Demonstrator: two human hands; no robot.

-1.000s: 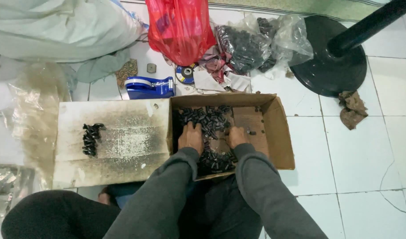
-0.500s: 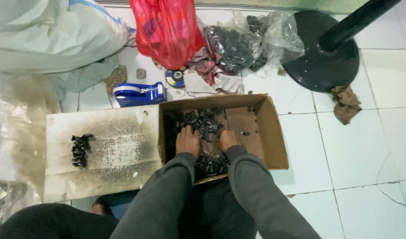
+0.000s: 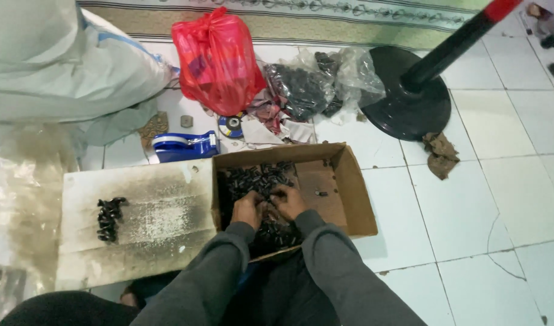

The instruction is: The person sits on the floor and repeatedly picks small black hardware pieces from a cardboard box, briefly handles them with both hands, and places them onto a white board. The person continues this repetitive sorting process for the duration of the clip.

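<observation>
Both hands are down inside the open cardboard box, sunk into a heap of small black parts that fills its left half. The left hand and the right hand sit side by side, nearly touching, fingers curled into the pile; whether they actually pinch any pieces I cannot tell, since the fingertips are buried among the parts. Grey sleeves run back from the wrists toward six o'clock. The right half of the box floor shows bare brown card with a stray piece or two. Touching the box at its nine o'clock side lies a flat, sooty white board, and on its left part a small cluster of the same black pieces is gathered. Just beyond the board, at about eleven o'clock from the hands, rests a blue tape dispenser. Farther off at twelve o'clock stands a knotted red plastic bag, and to its right a clear bag of dark parts. At two o'clock a round black stand base sits on the white tiles.
</observation>
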